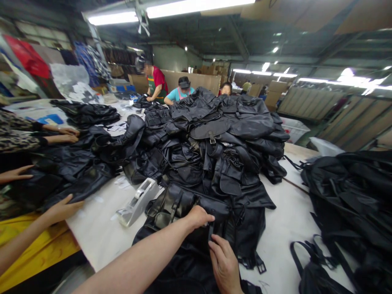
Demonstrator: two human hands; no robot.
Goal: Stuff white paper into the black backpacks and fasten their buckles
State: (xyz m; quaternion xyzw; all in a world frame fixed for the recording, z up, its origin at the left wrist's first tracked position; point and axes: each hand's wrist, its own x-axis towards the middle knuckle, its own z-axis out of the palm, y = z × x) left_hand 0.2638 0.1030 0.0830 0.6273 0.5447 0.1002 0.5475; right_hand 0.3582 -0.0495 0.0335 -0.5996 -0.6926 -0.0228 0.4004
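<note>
A black leather-like backpack [219, 204] with flaps, pockets and buckled straps lies in front of me on the table. My left hand [199, 217] is closed on it, with the fingers curled under and the thumb at the upper end of a narrow black strap [211, 231]. Just below, my right hand [225, 261] pinches the lower part of this strap between thumb and fingers. The strap's ends are partly hidden by my hands. At the backpack's lower right a metal buckle [261, 267] hangs on a short strap over the white tabletop.
A tape dispenser [139, 202] stands left of the backpack. Behind rises a large pile of black bags [226, 118]; more black bags [352, 200] lie at right. Co-workers' hands [63, 208] handle black bags at left. Several people work farther back.
</note>
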